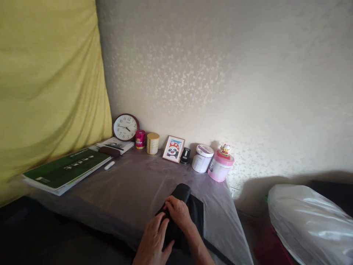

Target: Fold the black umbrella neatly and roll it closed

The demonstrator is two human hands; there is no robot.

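Observation:
A black cloth bundle (182, 191), partly rolled up, lies on the near side of the covered table. One flat part of it spreads out to the right, and a dark strap (217, 253) trails from it toward the lower right. My right hand (178, 211) is on top of the roll, with its bent fingers closed on the cloth. Just nearer to me, my left hand (153, 239) grips the bundle's left side, its thumb lying over the black cloth. The left fingertips are partly hidden.
Along the wall stand a clock (126, 127), a magenta can (140, 140), a yellow-lidded can (152, 143), a panda picture frame (173, 149), a white tub (202, 159) and a pink tub (220, 168). A green book (68, 167) lies left. A plastic-covered bundle (311, 221) sits right.

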